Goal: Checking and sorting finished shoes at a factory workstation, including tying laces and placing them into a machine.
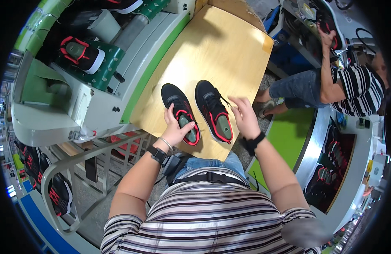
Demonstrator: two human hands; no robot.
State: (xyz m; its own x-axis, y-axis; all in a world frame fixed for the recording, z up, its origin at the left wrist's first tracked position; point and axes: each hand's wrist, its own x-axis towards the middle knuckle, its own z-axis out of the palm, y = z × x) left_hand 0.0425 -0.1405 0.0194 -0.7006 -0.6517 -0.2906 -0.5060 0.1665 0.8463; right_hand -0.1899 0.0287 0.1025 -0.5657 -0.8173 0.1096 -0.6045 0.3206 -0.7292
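Note:
Two black sneakers with red collar trim and dark laces lie side by side on a pale wooden board, toes pointing away from me. Grey-green shoe forms fill both openings. My left hand point(175, 131) grips the left sneaker point(173, 94): its fingers lie along the outer side and its thumb reaches over the collar by the form. Just right of the right sneaker point(205, 89) is my right hand point(247, 120), fingers apart and slightly blurred. Loose lace ends stick out from that sneaker toward its fingertips; I cannot make out any lace between them.
The wooden board point(229, 38) borders a grey-green machine bed. Another sneaker point(81, 55) rests there on a green holder. A metal rack point(62, 169) with sneakers stands at left. At right a person point(352, 89) handles a shoe, near a tray of shoes point(330, 186).

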